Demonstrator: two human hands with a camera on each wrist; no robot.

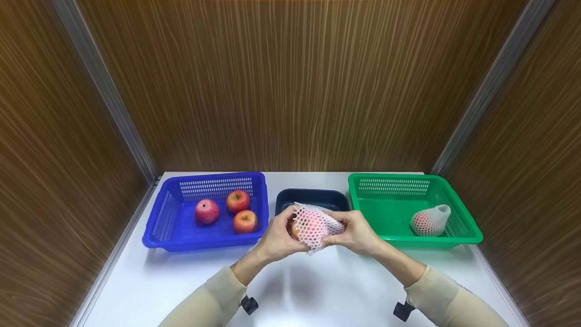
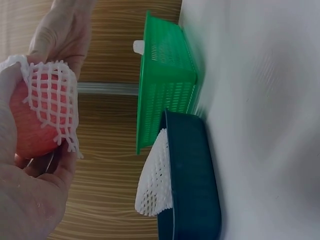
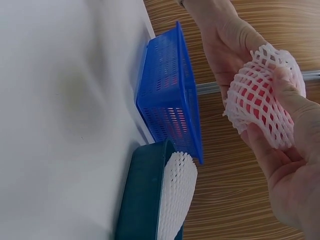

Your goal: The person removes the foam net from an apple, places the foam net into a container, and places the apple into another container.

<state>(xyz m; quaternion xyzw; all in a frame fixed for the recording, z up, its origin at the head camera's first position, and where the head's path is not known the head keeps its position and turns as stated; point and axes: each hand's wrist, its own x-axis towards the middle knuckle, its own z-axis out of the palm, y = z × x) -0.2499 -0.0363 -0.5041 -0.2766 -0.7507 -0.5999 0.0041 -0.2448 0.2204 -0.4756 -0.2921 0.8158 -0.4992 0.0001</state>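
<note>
Between both hands, above the front of a dark bin (image 1: 313, 196), is a red apple (image 2: 32, 125) partly covered by a white foam net sleeve (image 1: 313, 229). My left hand (image 1: 280, 238) grips the apple from the left, where some bare skin of the fruit shows. On the other side my right hand (image 1: 356, 232) pinches the net, its thumb and fingers over the mesh. Seen from the right wrist, the net (image 3: 265, 95) wraps most of the fruit. Another white foam net (image 2: 156, 177) sticks out of the dark bin.
To the left stands a blue basket (image 1: 199, 241) with three apples (image 1: 207, 211). A green basket (image 1: 422, 238) at the right holds one apple in a foam net (image 1: 429, 221). Wood-grain panels (image 1: 290, 86) rise behind and at both sides of the white table (image 1: 290, 299).
</note>
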